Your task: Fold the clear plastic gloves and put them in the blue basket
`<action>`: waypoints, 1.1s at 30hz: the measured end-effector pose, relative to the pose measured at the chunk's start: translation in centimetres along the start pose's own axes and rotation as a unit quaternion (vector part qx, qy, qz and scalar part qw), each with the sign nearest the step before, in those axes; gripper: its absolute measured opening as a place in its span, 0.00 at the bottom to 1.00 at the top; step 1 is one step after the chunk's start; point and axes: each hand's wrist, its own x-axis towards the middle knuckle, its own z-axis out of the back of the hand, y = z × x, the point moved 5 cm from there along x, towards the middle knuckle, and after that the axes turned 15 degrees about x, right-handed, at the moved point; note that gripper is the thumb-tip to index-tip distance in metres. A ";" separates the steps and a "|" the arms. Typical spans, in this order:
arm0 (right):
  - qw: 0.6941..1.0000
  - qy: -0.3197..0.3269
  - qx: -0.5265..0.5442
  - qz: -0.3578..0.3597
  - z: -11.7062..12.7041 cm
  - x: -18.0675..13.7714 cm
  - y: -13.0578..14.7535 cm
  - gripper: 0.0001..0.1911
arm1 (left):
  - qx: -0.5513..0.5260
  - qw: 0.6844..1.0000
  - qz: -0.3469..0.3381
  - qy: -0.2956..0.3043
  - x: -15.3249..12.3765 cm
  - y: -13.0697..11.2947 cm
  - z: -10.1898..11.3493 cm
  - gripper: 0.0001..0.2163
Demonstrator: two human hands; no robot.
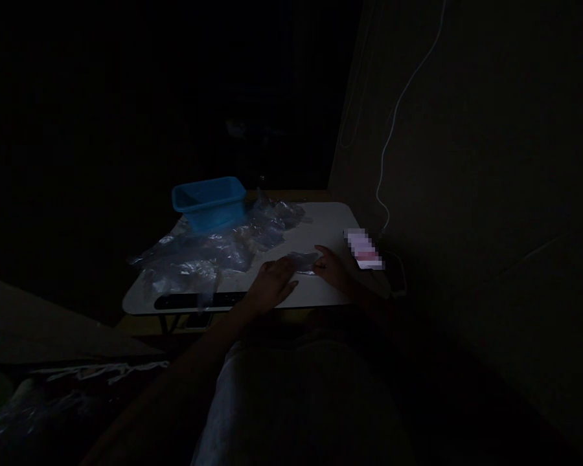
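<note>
A small clear plastic bag (303,261) lies flattened on the white table (328,220) between my two hands. My left hand (272,285) rests with its fingers laid flat over the bag's left end, thumb held apart. At the right end, my right hand (333,270) has its fingertips curled in on the bag's edge, while the index finger points out above. Left of my hands spreads a heap of crumpled clear plastic bags (228,249). The dim light hides finer detail of the fingers.
A blue plastic basket (211,204) stands at the back left among the bags. On the right edge lies a lit phone (364,248), with a white cable (393,116) hanging near the wall. A dark slot (199,300) runs along the table's front edge.
</note>
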 end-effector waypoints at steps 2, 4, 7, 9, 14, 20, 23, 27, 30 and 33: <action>1.000 0.002 0.005 0.002 0.0 0.1 0.0 0.28 | 0.027 0.999 -0.033 0.023 -0.1 -0.7 -0.2 0.21; 1.000 0.004 0.005 0.006 0.1 0.0 0.1 0.24 | 0.044 0.998 -0.040 0.035 -0.1 -0.9 -0.4 0.22; 1.000 0.006 -0.005 0.002 0.1 0.0 0.3 0.20 | 0.057 0.996 -0.042 0.044 -0.1 -0.9 -0.7 0.23; 1.000 0.003 -0.014 -0.002 0.1 -0.1 0.4 0.18 | 0.060 0.996 -0.041 0.047 -0.1 -0.9 -0.8 0.23; 0.999 -0.010 -0.048 0.004 0.2 -0.1 1.1 0.11 | 0.060 0.996 -0.038 0.048 -0.2 -0.9 -0.6 0.23; 0.997 -0.004 -0.082 0.014 0.4 -0.1 1.9 0.07 | 0.040 0.996 -0.054 0.053 -0.2 -1.1 -0.4 0.21; 0.996 0.007 -0.090 0.017 0.3 -0.1 2.2 0.06 | 0.016 0.997 -0.060 0.043 -0.3 -1.2 -0.2 0.21; 0.996 0.009 -0.090 0.019 0.3 -0.2 2.3 0.06 | -0.021 0.998 -0.059 0.022 -0.6 -1.2 0.2 0.19; 0.996 0.013 -0.082 0.023 0.3 -0.1 2.2 0.06 | -0.063 0.997 -0.048 0.006 -0.8 -1.0 0.3 0.17; 0.997 0.005 -0.074 0.023 0.5 0.0 1.9 0.05 | -0.116 0.992 -0.035 -0.022 -1.0 -0.7 0.4 0.16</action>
